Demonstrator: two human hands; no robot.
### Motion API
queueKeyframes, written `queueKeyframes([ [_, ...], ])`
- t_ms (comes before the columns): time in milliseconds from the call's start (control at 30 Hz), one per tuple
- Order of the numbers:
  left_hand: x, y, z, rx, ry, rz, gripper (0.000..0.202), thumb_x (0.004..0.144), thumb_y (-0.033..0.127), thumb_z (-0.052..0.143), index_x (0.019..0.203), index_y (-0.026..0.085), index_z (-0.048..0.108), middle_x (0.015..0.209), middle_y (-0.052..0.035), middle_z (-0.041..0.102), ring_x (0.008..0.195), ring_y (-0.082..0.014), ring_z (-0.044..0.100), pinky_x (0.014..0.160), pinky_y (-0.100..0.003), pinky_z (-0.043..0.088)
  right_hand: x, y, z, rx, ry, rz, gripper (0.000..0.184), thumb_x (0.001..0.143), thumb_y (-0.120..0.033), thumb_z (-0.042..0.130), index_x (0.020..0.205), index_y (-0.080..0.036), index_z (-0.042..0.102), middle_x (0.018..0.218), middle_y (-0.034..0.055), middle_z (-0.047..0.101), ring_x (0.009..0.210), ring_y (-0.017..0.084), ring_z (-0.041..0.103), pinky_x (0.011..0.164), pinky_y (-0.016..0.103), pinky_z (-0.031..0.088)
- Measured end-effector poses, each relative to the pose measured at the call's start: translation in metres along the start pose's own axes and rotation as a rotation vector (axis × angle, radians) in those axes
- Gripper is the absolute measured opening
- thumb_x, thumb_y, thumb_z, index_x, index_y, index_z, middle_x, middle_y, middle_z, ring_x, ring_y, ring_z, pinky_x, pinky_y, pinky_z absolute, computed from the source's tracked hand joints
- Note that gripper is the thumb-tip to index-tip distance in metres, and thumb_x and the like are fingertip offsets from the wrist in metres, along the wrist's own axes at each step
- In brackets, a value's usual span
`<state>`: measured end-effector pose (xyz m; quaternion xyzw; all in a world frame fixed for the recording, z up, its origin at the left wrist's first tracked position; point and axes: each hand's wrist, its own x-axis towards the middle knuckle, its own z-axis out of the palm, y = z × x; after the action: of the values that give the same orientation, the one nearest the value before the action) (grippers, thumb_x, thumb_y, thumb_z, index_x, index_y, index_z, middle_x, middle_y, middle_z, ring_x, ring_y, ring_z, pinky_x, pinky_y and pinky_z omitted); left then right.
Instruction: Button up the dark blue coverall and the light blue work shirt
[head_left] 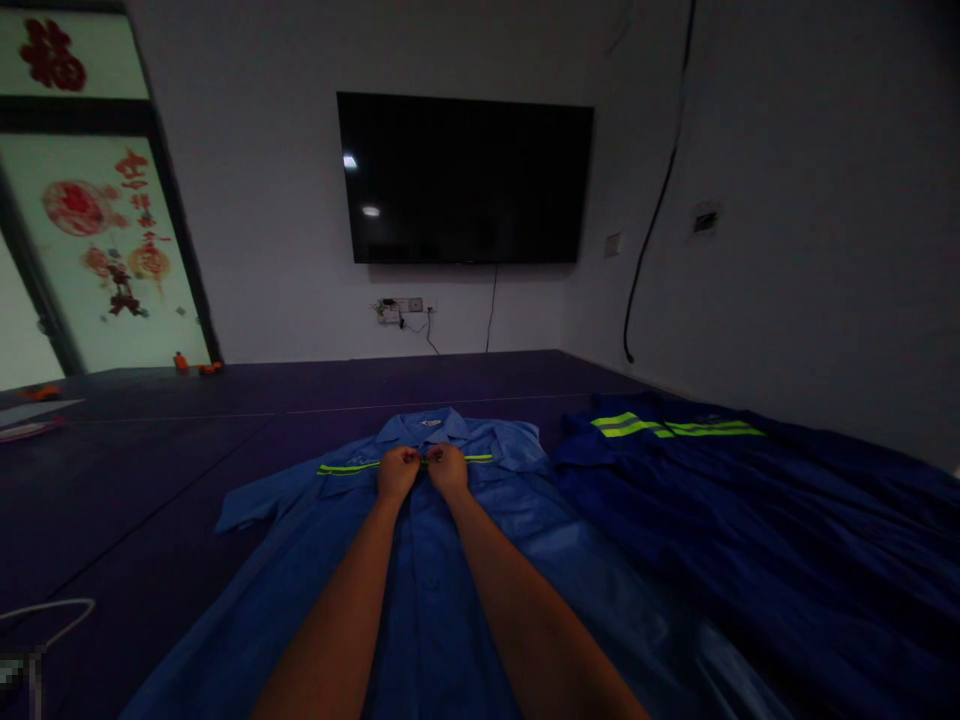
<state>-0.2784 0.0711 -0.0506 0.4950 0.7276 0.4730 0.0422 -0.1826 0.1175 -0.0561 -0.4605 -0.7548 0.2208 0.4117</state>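
A light blue work shirt point(431, 560) with thin yellow-green reflective stripes lies spread out face up before me, its collar at the far end. Both my arms reach over it to the upper chest. My left hand point(397, 472) is closed on the left side of the front opening, at the stripe. Close beside it, my right hand point(448, 468) pinches the other side of the opening at the same height. The fingertips nearly meet, and the small part of the placket between them is mostly hidden.
A dark blue garment point(720, 500) with broad reflective bands lies to the right. Purple matting point(172, 450) covers the surface. A television point(469, 180) hangs on the back wall above sockets. A black cable point(660, 200) dangles at right; orange objects point(195, 364) sit by the door.
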Motion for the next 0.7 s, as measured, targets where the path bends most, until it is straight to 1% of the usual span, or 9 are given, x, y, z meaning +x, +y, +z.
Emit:
queueKeyframes([
  [100, -0.0009, 0.0014, -0.0008, 0.025, 0.025, 0.012, 0.018, 0.068, 0.017, 0.058, 0.084, 0.013, 0.065, 0.076, -0.0049, 0.067, 0.070, -0.0130, 0.060, 0.066, -0.022, 0.043, -0.0006, 0.0001, 0.0000, 0.021, 0.001, -0.010, 0.019, 0.069, -0.009, 0.049, 0.078, -0.016, 0.065, 0.078, 0.0053, 0.067, 0.076, 0.014, 0.061, 0.070, 0.020, 0.043],
  [167, -0.0018, 0.0027, -0.0012, 0.038, 0.028, 0.028, 0.017, 0.067, 0.017, 0.059, 0.082, 0.014, 0.065, 0.077, -0.0050, 0.067, 0.072, -0.0135, 0.060, 0.068, -0.022, 0.043, -0.0011, -0.0002, -0.0001, 0.031, 0.002, -0.018, 0.019, 0.068, -0.009, 0.050, 0.077, -0.016, 0.065, 0.077, 0.0050, 0.067, 0.076, 0.014, 0.061, 0.070, 0.020, 0.043],
  [300, -0.0035, 0.0046, -0.0021, 0.058, 0.020, 0.062, 0.011, 0.066, 0.018, 0.061, 0.075, 0.013, 0.066, 0.074, -0.0048, 0.066, 0.071, -0.0140, 0.060, 0.067, -0.022, 0.042, -0.0015, -0.0008, 0.0000, 0.039, 0.004, -0.024, 0.018, 0.069, -0.010, 0.050, 0.077, -0.017, 0.065, 0.075, 0.0052, 0.067, 0.076, 0.015, 0.061, 0.071, 0.021, 0.043],
  [467, -0.0044, 0.0050, -0.0033, 0.080, 0.026, 0.081, 0.009, 0.068, 0.017, 0.058, 0.072, 0.014, 0.065, 0.072, -0.0044, 0.066, 0.069, -0.0143, 0.059, 0.066, -0.024, 0.042, -0.0015, -0.0017, -0.0006, 0.037, 0.004, -0.027, 0.017, 0.069, -0.011, 0.051, 0.076, -0.017, 0.065, 0.074, 0.0043, 0.067, 0.076, 0.015, 0.061, 0.071, 0.021, 0.043],
  [700, -0.0038, 0.0061, -0.0036, 0.095, 0.027, 0.092, 0.012, 0.070, 0.019, 0.057, 0.079, 0.016, 0.065, 0.078, -0.0040, 0.067, 0.075, -0.0143, 0.060, 0.070, -0.024, 0.044, -0.0021, -0.0030, -0.0026, 0.048, -0.015, -0.009, 0.019, 0.070, -0.010, 0.050, 0.077, -0.018, 0.065, 0.075, 0.0033, 0.067, 0.075, 0.013, 0.061, 0.071, 0.020, 0.043],
])
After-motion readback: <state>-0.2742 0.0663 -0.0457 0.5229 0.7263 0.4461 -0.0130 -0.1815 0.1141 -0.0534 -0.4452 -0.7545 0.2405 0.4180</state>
